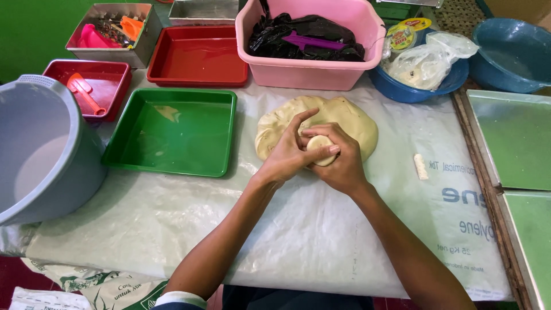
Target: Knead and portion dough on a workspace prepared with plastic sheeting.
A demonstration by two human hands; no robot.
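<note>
Both the left hand (285, 154) and right hand (338, 161) close around a small pale round dough piece (320, 148), which too strong pressing could probably flatten or tear.

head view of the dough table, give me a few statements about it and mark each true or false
1. Both hands, the left hand and the right hand, close around a small pale ball of dough. True.
2. The large flat slab of pale dough lies inside the square green plastic tray. False: it lies on the translucent plastic sheet, to the right of the tray.
3. The pink plastic tub holds a black plastic bag and a purple tool. True.
4. The small white stick-shaped piece lies in the right hand. False: it lies alone on the sheet, to the right of the hands.
5. The big grey plastic bucket stands at the table's left edge. True.
</note>
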